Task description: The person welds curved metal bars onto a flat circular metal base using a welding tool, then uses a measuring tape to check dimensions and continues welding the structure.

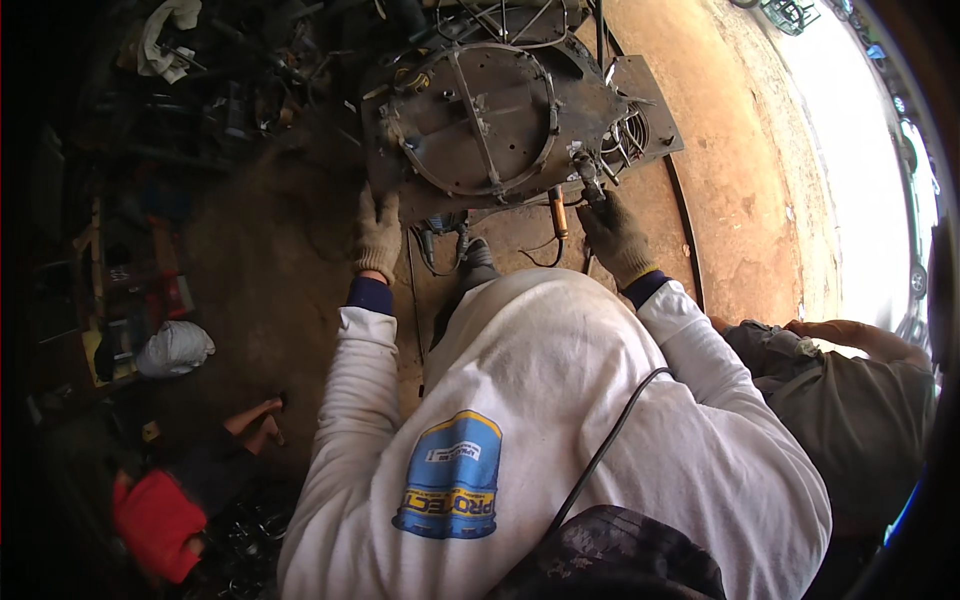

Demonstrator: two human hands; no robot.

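Observation:
A steel worktable (440,200) stands in front of me. On it lies a round metal frame (553,118) with a flat bar across its middle. My left hand (378,238), in a knitted work glove, rests at the table's near left edge with its fingers stretched out, holding nothing I can see. At the near right corner my gloved right hand (617,240) is closed round a dark metal tool (590,182); the exact kind is unclear. Left of that hand, an orange-handled tool (558,210) with a black cable hangs at the table edge.
A coil of wire (630,138) lies on the table's right side. A yellow tape measure (412,82) is at its far left. Below the near edge is a blue power tool (445,225) with a cord. People are nearby: one in grey (840,400), one in red (160,522).

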